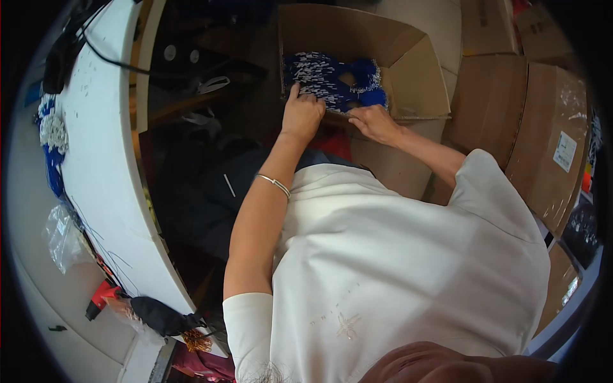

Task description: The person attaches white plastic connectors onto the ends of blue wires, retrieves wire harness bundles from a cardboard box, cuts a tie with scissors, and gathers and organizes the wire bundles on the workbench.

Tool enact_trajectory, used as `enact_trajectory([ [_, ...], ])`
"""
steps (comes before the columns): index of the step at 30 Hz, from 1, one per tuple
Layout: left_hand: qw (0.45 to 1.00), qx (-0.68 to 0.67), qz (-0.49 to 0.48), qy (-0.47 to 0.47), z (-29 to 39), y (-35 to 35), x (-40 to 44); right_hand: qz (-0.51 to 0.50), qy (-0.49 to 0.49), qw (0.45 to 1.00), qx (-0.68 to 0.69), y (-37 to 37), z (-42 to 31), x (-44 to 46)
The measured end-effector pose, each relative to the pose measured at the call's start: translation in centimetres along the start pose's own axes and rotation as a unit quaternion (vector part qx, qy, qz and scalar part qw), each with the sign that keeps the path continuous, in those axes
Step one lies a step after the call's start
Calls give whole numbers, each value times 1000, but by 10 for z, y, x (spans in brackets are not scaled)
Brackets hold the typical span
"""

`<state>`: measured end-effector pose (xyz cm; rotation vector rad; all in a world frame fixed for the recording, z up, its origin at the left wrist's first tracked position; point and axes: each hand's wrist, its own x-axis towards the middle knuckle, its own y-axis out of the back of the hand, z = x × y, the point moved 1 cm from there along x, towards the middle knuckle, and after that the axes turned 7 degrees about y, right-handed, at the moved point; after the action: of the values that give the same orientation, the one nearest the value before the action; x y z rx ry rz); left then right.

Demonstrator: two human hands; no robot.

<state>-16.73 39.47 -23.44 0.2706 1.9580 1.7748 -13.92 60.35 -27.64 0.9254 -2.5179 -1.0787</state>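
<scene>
An open cardboard box holds blue cord bundles with many white or silvery tips. At its near rim is my left hand, the index finger stretched over the bundles and the other fingers curled at the edge. Farther right along the same rim, my right hand is closed, thumb and fingers pressed together at the cardboard. The tips of several fingers are hidden behind the edge or the hands themselves.
A white tabletop runs along the left, with a dark cable over it. Stacked cardboard cartons stand to the right. Blue-and-white cords, a clear plastic bag and a red-and-black tool lie beyond the table's far side.
</scene>
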Motion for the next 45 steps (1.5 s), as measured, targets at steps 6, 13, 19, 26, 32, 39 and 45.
enact_trajectory([
  [6, 977, -60, 126, -163, 33, 36, -18, -20, -48, 992, 111, 45, -29, -57],
  [13, 954, -82, 120, -261, 68, 63, -50, 162, -190, 966, 73, 40, 59, 28],
  [19, 950, -58, 113, -284, 77, 78, -62, 320, -14, 922, 217, -80, 153, 127],
  [26, 960, -77, 90, -252, 77, 87, -76, 413, 11, 775, 479, -118, 205, 158],
  [32, 956, -45, 120, -262, 74, 87, -74, 282, -57, 933, -217, -36, 195, 122],
  [39, 951, -16, 119, -285, 80, 93, -68, 294, -101, 941, -135, 1, 190, 18],
  [45, 946, 8, 151, -287, 82, 91, -72, 297, -98, 949, -45, 17, 128, -39],
])
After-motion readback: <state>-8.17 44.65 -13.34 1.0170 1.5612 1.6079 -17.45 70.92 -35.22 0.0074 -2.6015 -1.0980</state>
